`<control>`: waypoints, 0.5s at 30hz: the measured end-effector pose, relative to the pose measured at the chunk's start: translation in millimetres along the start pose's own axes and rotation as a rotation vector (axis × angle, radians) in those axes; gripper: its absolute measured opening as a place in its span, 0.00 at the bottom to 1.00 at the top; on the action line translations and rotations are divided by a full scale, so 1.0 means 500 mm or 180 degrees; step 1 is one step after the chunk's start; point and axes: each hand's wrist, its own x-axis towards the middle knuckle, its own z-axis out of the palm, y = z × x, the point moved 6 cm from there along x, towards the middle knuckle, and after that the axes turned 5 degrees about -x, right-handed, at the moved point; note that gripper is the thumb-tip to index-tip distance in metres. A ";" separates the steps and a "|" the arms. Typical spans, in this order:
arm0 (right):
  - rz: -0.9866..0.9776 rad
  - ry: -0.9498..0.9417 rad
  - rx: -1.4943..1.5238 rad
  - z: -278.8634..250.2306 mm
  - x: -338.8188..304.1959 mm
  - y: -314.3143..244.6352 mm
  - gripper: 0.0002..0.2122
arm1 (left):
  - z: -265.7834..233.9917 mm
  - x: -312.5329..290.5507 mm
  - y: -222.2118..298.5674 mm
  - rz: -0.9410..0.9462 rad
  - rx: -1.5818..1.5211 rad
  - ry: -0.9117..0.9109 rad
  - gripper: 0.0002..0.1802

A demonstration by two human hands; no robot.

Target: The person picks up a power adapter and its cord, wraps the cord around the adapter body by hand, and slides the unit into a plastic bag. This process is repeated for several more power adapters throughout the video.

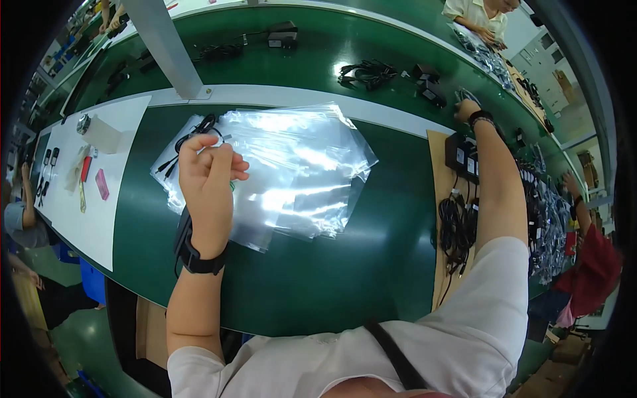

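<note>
Black cable [205,125]; end toward lower left

Over the left part of the clear bag pile [305,182], the left hand [211,182] obscures a section of black cable [206,124]; grip undetermined. Beyond the pile's right end, the right hand [468,111] has its fingertips concealed; contents unverified. Right of the pile, the right forearm [499,186] partly covers black adapters [462,157]. Farther beyond, to the pile's right, a co-worker's [472,12] head is cut off by the upper frame edge.
</note>
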 end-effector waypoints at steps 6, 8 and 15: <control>-0.0244 -0.0515 0.1994 -0.201 0.060 -0.212 0.30 | -0.016 -0.011 0.003 0.0113 -0.0022 0.0000 0.06; -0.0197 -0.0441 0.1709 -0.191 0.054 -0.211 0.34 | -0.009 -0.010 0.004 0.0132 -0.0021 -0.0048 0.06; 0.1350 0.1159 0.2239 -0.388 0.057 -0.006 0.33 | -0.020 0.008 -0.005 0.0070 -0.0229 -0.0057 0.06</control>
